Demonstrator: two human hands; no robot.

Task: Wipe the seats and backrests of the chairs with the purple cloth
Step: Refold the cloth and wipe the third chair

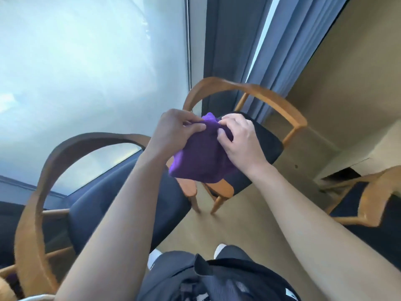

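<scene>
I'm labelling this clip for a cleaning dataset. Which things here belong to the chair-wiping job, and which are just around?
Part of the job:
purple cloth, held by left hand and right hand
three wooden chairs with dark seats: far, near left, right edge

Just around:
blue-grey curtain
large window
beige floor

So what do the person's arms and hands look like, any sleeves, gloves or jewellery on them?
Both forearms are bare up to the frame edge: no sleeves show. The left hand and right hand wear no gloves, and no rings, watch or bracelet can be seen. The picture is slightly blurred, so tiny details could be missed.
</scene>
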